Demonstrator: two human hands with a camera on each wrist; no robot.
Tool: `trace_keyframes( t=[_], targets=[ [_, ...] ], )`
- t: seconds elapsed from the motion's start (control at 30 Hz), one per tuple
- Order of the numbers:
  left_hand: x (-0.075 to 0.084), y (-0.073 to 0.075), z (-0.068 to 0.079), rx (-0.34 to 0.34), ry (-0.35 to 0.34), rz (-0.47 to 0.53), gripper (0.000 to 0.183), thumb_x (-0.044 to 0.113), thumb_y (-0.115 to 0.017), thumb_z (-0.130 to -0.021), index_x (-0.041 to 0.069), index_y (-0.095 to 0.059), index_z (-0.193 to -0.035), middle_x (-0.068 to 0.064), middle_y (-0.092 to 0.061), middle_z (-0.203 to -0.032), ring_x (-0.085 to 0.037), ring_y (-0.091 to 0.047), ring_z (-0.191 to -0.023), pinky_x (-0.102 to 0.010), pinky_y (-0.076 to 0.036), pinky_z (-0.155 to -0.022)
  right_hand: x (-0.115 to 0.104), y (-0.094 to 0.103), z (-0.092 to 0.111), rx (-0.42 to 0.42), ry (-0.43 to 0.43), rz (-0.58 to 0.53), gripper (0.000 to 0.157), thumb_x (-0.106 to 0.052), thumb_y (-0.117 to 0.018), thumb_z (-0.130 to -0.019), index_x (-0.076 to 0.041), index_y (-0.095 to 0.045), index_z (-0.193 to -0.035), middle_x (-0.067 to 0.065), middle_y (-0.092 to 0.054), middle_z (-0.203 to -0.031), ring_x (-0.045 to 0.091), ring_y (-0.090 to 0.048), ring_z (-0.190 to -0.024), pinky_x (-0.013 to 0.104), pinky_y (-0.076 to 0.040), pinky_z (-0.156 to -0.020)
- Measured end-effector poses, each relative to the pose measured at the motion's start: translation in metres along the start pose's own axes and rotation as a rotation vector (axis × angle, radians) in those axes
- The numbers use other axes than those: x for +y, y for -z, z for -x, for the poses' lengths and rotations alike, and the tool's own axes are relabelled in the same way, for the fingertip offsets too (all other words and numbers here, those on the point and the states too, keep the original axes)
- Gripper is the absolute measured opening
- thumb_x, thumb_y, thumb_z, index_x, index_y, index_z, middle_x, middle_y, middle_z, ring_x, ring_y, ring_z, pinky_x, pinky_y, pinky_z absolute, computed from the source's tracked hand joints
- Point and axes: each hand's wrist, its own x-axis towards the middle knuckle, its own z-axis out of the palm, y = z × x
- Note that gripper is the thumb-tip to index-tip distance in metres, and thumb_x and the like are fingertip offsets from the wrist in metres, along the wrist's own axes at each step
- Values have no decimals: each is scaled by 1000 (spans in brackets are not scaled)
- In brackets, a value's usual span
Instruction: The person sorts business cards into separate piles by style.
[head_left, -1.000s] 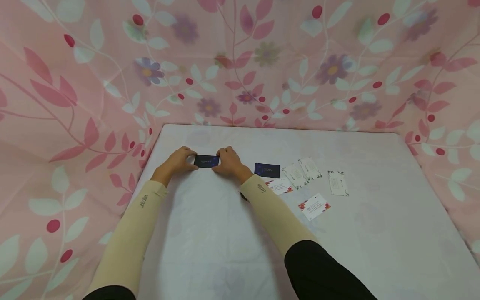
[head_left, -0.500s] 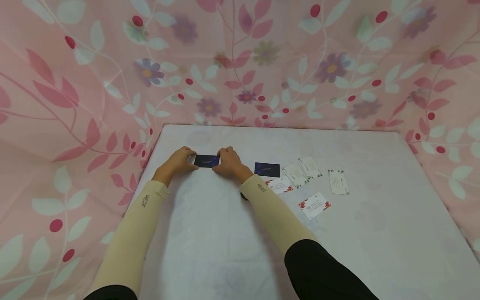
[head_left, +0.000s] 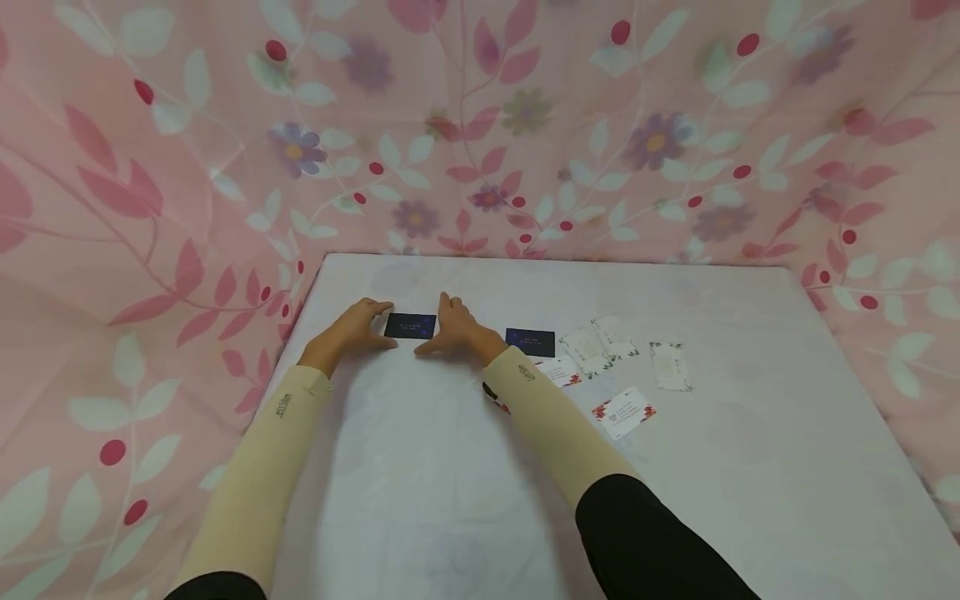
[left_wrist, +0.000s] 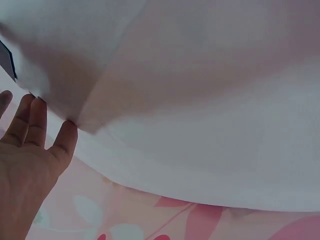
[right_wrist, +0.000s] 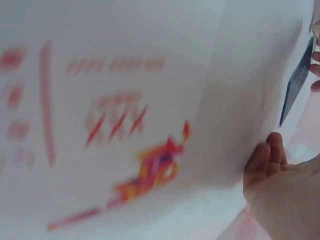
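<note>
A dark blue business card (head_left: 409, 326) lies flat near the table's far left, between both hands. Beside its left end is my left hand (head_left: 347, 335), thumb and fingers spread; in the left wrist view a corner of the dark card (left_wrist: 7, 60) shows just beyond the fingertips. At the right end stands my right hand (head_left: 461, 332), its thumb and fingers apart. The right wrist view shows the same card (right_wrist: 296, 82) a little away from the right fingers. Neither hand appears to grip it.
Right of the hands lie a second dark blue card (head_left: 530, 342), white cards with red flowers (head_left: 624, 413) and white cards with leafy borders (head_left: 670, 367). Another red-edged card is partly hidden under the right sleeve (head_left: 540, 400). A floral curtain (head_left: 480, 125) borders the white table (head_left: 420, 500).
Both hands held the dark card by its ends earlier. Now the fingers have spread and let go, the right hand opening widest, while the card stays in place. The view has shifted slightly.
</note>
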Motion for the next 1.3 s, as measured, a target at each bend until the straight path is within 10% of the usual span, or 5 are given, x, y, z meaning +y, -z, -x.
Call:
trace_keyframes(
  t=[0.17, 0.67, 1.3],
  targets=[
    [-7, -4, 6, -5, 3, 30, 91, 40, -79, -83, 8, -32, -154, -26, -33, -153, -45, -29, -142, -60, -24, -116, -6, 1, 7, -32, 85, -26, 133, -52, -84, -72, -7, 7, -158, 21, -8, -163, 34, -16, -152, 48, -26, -120],
    [12, 0, 43, 186, 19, -166, 81, 73, -29, -95, 34, -2, -160, -19, 19, -164, -48, 8, -150, -72, 10, -111, -3, 25, 48, 233, 257, 502, 131, -89, -57, -67, -28, 16, -157, 12, 28, -162, 31, 0, -154, 63, -4, -119],
    [64, -38, 40, 211, -111, -245, 81, 75, -34, -93, 38, -6, -159, -13, 18, -165, -39, 12, -152, -70, 13, -112, 102, 64, 126, 318, 124, 405, 118, -77, -62, -75, -25, 2, -160, 17, 15, -165, 37, -1, -153, 67, -1, -117]
  ],
)
